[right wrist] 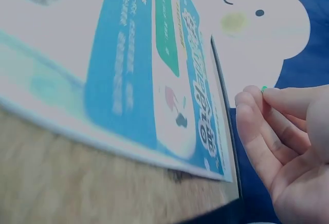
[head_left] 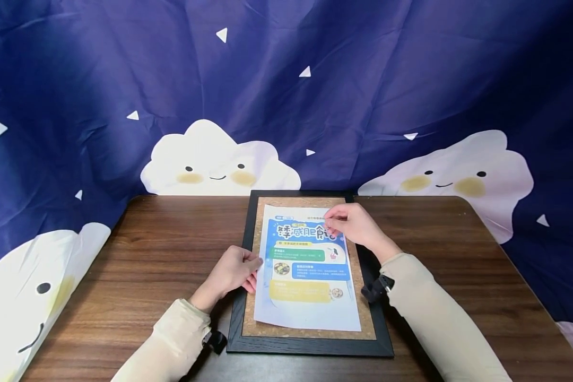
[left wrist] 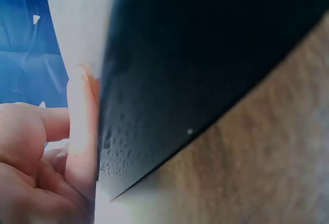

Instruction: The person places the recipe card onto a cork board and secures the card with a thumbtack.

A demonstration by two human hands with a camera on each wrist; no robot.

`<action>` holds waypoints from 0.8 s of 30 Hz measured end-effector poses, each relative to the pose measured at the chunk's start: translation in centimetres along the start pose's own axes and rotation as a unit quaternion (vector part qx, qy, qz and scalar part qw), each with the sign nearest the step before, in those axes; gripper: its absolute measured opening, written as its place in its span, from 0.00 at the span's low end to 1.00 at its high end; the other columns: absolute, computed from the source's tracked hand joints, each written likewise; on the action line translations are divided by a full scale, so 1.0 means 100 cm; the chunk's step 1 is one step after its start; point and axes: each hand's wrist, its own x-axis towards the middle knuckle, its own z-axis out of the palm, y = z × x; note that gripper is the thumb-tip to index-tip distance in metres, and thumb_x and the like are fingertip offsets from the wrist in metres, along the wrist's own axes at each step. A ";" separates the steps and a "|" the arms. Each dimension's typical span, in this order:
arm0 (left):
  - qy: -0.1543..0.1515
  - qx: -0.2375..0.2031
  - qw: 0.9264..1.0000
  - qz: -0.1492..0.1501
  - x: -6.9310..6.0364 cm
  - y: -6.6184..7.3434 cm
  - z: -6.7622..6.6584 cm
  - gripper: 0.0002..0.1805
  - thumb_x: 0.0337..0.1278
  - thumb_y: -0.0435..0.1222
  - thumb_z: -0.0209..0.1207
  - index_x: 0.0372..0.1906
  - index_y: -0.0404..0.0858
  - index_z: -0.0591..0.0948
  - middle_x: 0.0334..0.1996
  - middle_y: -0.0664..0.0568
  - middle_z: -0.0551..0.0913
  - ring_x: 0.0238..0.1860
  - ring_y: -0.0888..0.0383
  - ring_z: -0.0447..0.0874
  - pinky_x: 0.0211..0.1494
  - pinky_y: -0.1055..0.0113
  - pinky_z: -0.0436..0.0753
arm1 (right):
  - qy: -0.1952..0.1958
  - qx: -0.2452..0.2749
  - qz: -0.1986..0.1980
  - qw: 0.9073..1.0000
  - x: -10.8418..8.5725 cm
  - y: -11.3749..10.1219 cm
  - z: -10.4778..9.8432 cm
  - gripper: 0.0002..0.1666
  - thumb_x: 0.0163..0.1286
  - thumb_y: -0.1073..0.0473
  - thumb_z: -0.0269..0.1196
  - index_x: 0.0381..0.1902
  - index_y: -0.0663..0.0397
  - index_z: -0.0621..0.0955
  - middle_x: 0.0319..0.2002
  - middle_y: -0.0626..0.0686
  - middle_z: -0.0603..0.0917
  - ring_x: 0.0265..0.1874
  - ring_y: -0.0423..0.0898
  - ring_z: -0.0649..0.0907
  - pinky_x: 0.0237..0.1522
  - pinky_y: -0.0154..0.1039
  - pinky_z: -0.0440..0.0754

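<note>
A printed poster sheet (head_left: 310, 313) with blue, green and yellow blocks lies over a black-framed corkboard (head_left: 310, 346) on the table. My left hand (head_left: 233, 271) is at the sheet's left edge and pinches it, thumb at the edge; in the left wrist view the fingers (left wrist: 82, 131) stand beside the dark frame. Above the sheet's top right part is my right hand (head_left: 355, 225). In the right wrist view its thumb and forefinger pinch a tiny green pushpin (right wrist: 264, 89), mostly hidden by the fingertips. That hand is raised off the board.
The brown wooden table (head_left: 172, 228) extends on both sides of the board. Behind it hangs a dark blue curtain (head_left: 286, 95) printed with white clouds and triangles. Both wrists wear dark straps.
</note>
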 end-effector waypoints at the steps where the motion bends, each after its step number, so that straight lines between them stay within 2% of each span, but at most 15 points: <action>1: 0.004 0.001 1.000 0.001 0.001 -0.001 0.001 0.13 0.77 0.29 0.55 0.40 0.24 0.87 0.19 0.47 0.87 0.16 0.61 0.86 0.24 0.65 0.91 | -0.001 0.006 0.007 1.000 0.004 -0.001 0.002 0.11 0.78 0.70 0.64 0.52 0.74 0.85 0.42 0.68 0.92 0.33 0.52 0.92 0.39 0.42 0.95; 10: 0.023 0.017 1.000 0.002 0.002 0.000 0.003 0.14 0.78 0.29 0.56 0.35 0.27 0.86 0.19 0.46 0.86 0.15 0.60 0.86 0.24 0.64 0.91 | 0.010 0.056 0.040 0.998 0.033 -0.003 0.024 0.12 0.80 0.70 0.62 0.54 0.75 0.84 0.44 0.70 0.92 0.33 0.46 0.92 0.37 0.35 0.93; 16: 0.029 0.026 0.999 0.006 0.001 0.001 0.005 0.13 0.78 0.30 0.56 0.39 0.27 0.88 0.19 0.46 0.87 0.15 0.61 0.86 0.25 0.64 0.91 | 0.026 0.067 0.065 0.995 0.049 0.000 0.032 0.12 0.80 0.70 0.62 0.54 0.74 0.84 0.43 0.69 0.91 0.29 0.43 0.91 0.35 0.35 0.93; 20: 0.030 0.023 0.999 0.009 0.001 0.000 0.005 0.13 0.77 0.29 0.56 0.41 0.26 0.88 0.18 0.47 0.87 0.15 0.61 0.86 0.24 0.64 0.91 | 0.035 0.077 0.067 0.994 0.055 0.000 0.037 0.11 0.80 0.70 0.62 0.53 0.74 0.84 0.42 0.70 0.91 0.28 0.43 0.90 0.34 0.35 0.93; 24: 0.032 0.021 0.999 0.009 0.001 -0.001 0.004 0.13 0.77 0.29 0.56 0.40 0.25 0.88 0.18 0.47 0.87 0.15 0.61 0.86 0.24 0.64 0.91 | 0.043 0.071 0.069 0.994 0.059 0.000 0.042 0.11 0.80 0.68 0.63 0.53 0.71 0.85 0.40 0.66 0.91 0.28 0.42 0.89 0.34 0.34 0.92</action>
